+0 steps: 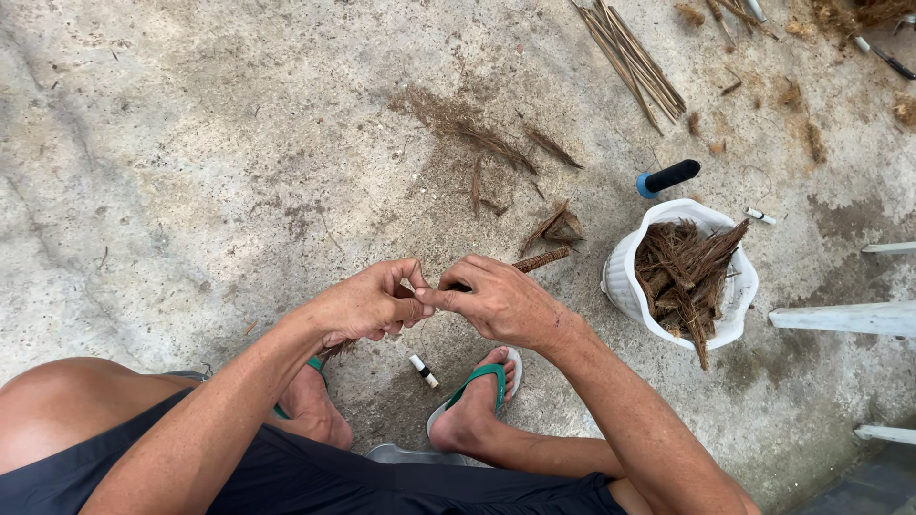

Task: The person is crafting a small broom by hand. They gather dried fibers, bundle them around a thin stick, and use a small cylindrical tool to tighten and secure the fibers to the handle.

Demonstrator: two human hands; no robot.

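I see a ribbed brown stick (542, 259) past my right hand's fingers (458, 278), a white pot (625, 286) of reddish-brown husk (685, 277) (rightward), green sandal straps (482, 378) below.

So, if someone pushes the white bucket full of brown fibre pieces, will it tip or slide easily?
The white bucket probably slides easily: its brown fibre pieces look dry and light. It already seems to lean, with strips sticking past the rim, so a push might tip it and spill some.
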